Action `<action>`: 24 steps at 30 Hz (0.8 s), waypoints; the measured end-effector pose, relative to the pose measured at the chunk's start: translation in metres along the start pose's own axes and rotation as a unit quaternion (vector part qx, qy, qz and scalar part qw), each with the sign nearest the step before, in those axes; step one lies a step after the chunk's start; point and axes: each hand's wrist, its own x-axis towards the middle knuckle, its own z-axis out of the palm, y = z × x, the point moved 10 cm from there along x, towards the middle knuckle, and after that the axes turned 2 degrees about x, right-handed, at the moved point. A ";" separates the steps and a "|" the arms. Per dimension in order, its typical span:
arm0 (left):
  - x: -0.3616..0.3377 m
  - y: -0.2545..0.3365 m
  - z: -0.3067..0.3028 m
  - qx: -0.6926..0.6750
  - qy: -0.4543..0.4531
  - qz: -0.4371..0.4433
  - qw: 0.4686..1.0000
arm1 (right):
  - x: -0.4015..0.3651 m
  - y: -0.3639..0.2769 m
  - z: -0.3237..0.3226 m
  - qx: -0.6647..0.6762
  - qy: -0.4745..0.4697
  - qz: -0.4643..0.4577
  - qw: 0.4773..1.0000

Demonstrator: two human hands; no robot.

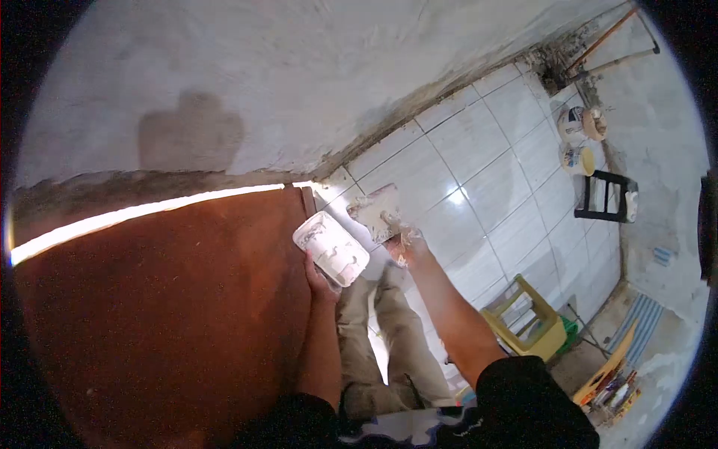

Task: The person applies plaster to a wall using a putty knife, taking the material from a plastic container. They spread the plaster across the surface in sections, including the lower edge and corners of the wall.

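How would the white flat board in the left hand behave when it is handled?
The white board is probably stiff: it looks flat and unbent in the left hand. Grey smears on it suggest it may be slippery to hold.

Dim fisheye view, edges vignetted black, glare on the floor tiles (456, 196).
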 end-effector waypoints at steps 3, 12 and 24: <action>0.007 -0.061 -0.004 -0.274 0.046 -0.227 0.933 | 0.041 0.000 -0.003 -0.017 -0.055 0.017 0.998; 0.026 -0.186 -0.039 -0.302 0.101 -0.208 0.925 | 0.200 0.046 -0.110 -0.110 0.039 0.038 0.992; 0.036 -0.189 -0.064 -0.373 0.127 -0.193 0.899 | 0.310 0.085 -0.135 -0.243 0.199 0.021 0.949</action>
